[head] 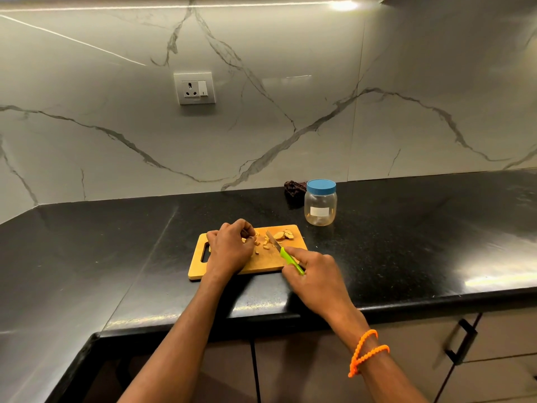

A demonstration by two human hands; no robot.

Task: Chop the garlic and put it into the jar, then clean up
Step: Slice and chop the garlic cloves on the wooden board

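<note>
Chopping garlic (266, 245) on the board (261, 261); I'm gripping the knife (286, 254) in my right hand (312, 271), left hand (231, 247) curling over pieces. I'm judging the capped jar (320, 202) is awaiting filling, cleanup pending.

1. I see a flat wooden cutting board (261, 264) with a handle hole, lying on the shiny black stone counter (406, 242).
2. My left hand (231, 247) rests on the board with its fingers curled over small pale garlic pieces (265, 245).
3. My right hand (312, 271) grips a small knife with a bright green handle (287, 257). Its blade tip points at the garlic bits.
4. Bigger garlic slices (283, 235) sit at the far edge of the board.
5. A clear round jar with a blue lid (320, 202) stands upright behind the board, lid on.
6. A dark crumpled thing (295, 189) lies by the marble wall (261, 112); I cannot tell what it is.
7. An orange bead band (366, 351) wraps my right wrist.
</note>
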